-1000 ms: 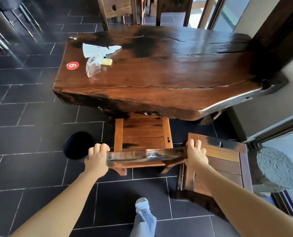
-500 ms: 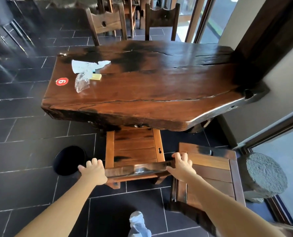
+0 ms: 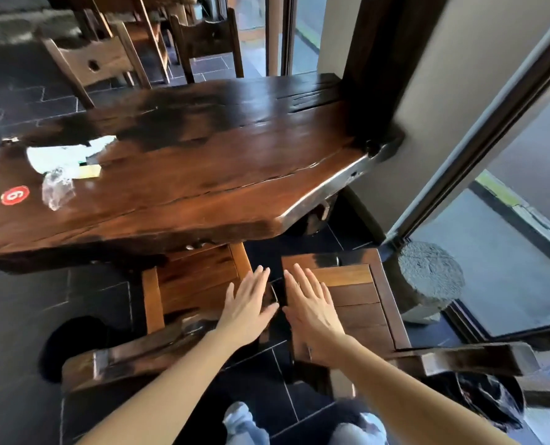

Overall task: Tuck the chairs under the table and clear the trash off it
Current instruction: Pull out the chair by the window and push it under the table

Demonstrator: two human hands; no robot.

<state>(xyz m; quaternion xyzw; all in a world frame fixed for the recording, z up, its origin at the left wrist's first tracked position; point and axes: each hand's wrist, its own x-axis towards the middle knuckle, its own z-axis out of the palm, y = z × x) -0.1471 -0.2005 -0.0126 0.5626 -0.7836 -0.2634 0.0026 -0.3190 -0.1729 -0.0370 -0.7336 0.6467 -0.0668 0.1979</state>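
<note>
knees (image 3: 244,425): I see my person's knees in pale jeans at the very bottom, over the dark tiled floor (image 3: 20,316).
left hand (image 3: 249,311): flat, palm down, fingers straight and released. It holds nothing. It is over the right edge of the left chair's seat. I cannot tell if it touches the wood.
right hand (image 3: 310,311): flat too, fingers straight and a little spread, holding nothing. It is over the left edge of the right chair's seat, just beside the left hand. I cannot tell if it touches.
left chair (image 3: 196,284): wooden. Its back rail is near me and its seat points at the table. The front of the seat is under the table's near edge; the rest sticks out.
right chair (image 3: 354,303): wooden, just beside the left chair with a thin gap between them. Its seat is out in the open, near the table's right corner and not under it.
round dark thing (image 3: 71,342): on the floor left of the left chair, partly hidden by the chair back.
stone block (image 3: 431,281): grey and round, right of the right chair, by the glass door (image 3: 508,252).
table (image 3: 203,175): a thick, dark, shiny wood slab.
trash: at the table's far left end lie a white paper (image 3: 65,155), a clear wrapper (image 3: 57,187) and a small yellow piece (image 3: 89,171), all close together.
red sticker (image 3: 14,195): on the table just left of the wrapper, with a white number.
far chairs (image 3: 94,64): two more wooden chairs stand behind the table.
</note>
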